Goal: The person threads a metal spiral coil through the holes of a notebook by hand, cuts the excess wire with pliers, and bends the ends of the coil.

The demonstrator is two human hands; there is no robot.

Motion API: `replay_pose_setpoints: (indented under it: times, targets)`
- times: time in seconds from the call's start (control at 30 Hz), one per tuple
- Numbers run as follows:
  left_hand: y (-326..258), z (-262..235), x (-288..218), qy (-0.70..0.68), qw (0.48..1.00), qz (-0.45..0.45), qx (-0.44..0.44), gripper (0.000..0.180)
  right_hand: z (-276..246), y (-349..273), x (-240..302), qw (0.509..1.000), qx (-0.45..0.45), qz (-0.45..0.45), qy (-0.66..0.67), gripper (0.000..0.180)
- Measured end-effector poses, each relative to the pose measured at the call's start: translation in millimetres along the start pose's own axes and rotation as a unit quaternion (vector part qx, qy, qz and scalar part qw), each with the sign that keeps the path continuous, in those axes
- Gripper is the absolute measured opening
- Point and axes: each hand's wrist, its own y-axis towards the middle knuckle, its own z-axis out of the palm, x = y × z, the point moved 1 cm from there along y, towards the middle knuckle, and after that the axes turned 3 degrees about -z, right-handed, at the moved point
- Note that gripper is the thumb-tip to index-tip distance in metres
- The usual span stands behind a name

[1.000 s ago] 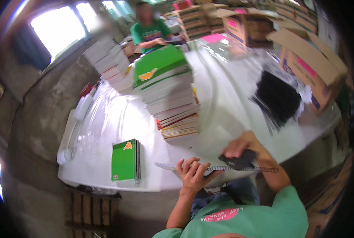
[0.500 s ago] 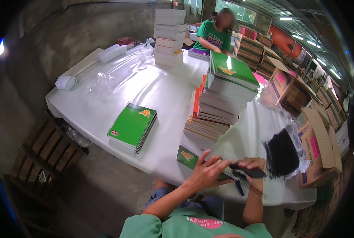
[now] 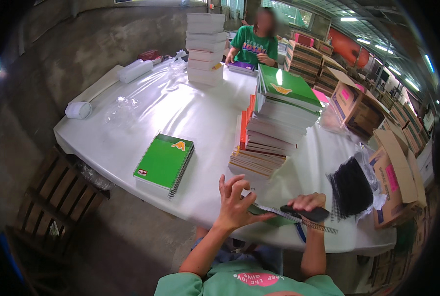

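Left hand [image 3: 236, 202] lifted, hiding notebook [image 3: 274, 217], right hand [image 3: 306, 203] gripping dark tool [image 3: 309, 213]

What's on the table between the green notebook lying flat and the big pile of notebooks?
Nothing: in the head view, only bare white table separates the green notebook from the tall pile.

mint-green short-sleeved shirt with a pink chest patch, bare forearms.

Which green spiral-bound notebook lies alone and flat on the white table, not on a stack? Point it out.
The green spiral-bound notebook left of the left hand. It lies by itself on the white table; the other green-covered one tops the tall stack.
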Motion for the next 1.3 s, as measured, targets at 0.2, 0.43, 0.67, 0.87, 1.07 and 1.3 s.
replay_pose_setpoints:
  times: [0.2, 0.43, 0.67, 0.87, 1.07, 1.3]
  targets:
    - [-3, 6, 10, 0.018, 1.0, -0.002, -0.017, 0.067, -3, 15, 0, 0.934, -0.067, 0.133, -0.326, 0.018]
    - [-4, 3, 9, -0.003, 0.999, -0.047, 0.002, 0.069, 4, 28, -2, 0.917, -0.022, 0.168, -0.36, 0.004]
    - [-19, 14, 37, -0.06, 0.992, -0.108, -0.011, 0.085, -6, 39, -24, 0.9, 0.059, 0.151, -0.405, 0.031]
    - [-19, 14, 34, -0.106, 0.987, -0.118, -0.018, 0.087, -11, 34, -26, 0.837, 0.0, 0.172, -0.52, 0.041]
    - [-24, 14, 43, -0.131, 0.984, -0.118, -0.021, 0.086, 4, 42, -30, 0.888, 0.103, 0.18, -0.41, 0.029]
    - [-22, 19, 44, -0.196, 0.969, -0.15, 0.007, 0.09, 0, 41, -41, 0.884, 0.116, 0.14, -0.431, 0.028]
